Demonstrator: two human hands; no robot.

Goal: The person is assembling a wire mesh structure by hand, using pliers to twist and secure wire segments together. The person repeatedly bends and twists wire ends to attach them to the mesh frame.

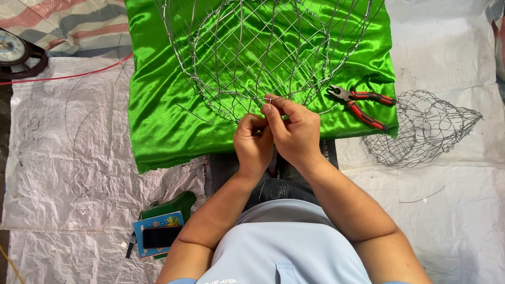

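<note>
Both hands are meeting at the near rim of a large wire mesh frame (263,52), which is lying on a bright green satin cloth (158,105) at twelve o'clock from the person. The left hand (253,144) is pinching the rim wire, its fingers (251,123) closed narrowly around it. The right hand (295,131) is pressing in from one o'clock, thumb and forefinger closed on what is probably a thin loose wire end at the same spot, though the strand is too fine to trace.

The frame is looking light and springy: thin wire, open lattice, likely to flex and bounce when pushed, with cut ends that could prick. The thicker hoop at the rim is seeming the firmest place to grip, as the mesh itself would give way under a squeeze. The satin beneath is looking slippery, so the frame may slide.

Red-handled pliers (360,105) are lying at two o'clock on the cloth's edge, and a smaller cone-shaped wire cage (421,129) is resting at three o'clock on the white floor sheeting (447,210). A phone (160,236) is sitting at eight o'clock. The frame's far side is running off the top edge, and the joint being worked is hiding behind the fingers.
</note>
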